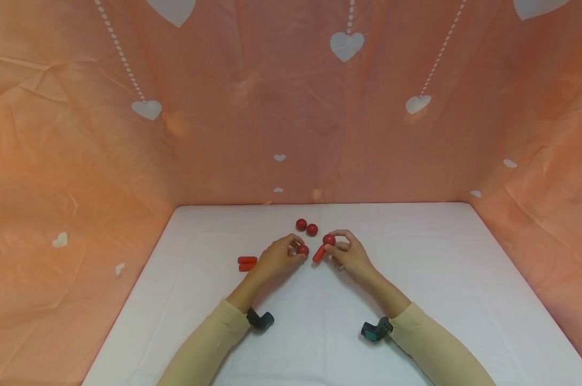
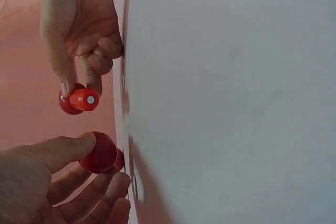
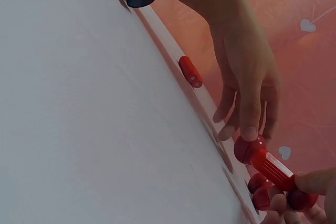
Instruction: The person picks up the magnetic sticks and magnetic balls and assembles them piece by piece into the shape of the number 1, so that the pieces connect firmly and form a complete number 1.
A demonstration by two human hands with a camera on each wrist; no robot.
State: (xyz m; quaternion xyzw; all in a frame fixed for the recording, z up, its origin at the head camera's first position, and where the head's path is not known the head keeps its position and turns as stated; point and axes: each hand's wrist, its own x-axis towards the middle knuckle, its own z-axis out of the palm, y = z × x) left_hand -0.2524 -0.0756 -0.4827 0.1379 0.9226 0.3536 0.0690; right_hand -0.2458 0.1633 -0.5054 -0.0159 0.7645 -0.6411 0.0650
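Observation:
In the head view my left hand [image 1: 277,258] pinches a glossy red ball [image 1: 303,250] between thumb and fingertips. My right hand [image 1: 351,256] holds another red ball [image 1: 329,239] together with a short red rod [image 1: 318,254], which points down and left from that ball. A small pale dot marks the free end of the rod [image 2: 86,99] in the left wrist view. From the head, a gap shows between this end and the left hand's ball. In the right wrist view the rod [image 3: 273,170] overlaps the left hand's ball [image 3: 249,148]; contact there I cannot tell.
Two more red balls, one at the back [image 1: 301,224] and one beside it [image 1: 312,230], lie beyond my hands. Left of my left hand lie two red rods [image 1: 247,260] side by side. Orange cloth [image 1: 291,118] with pale hearts surrounds the white table [image 1: 319,332].

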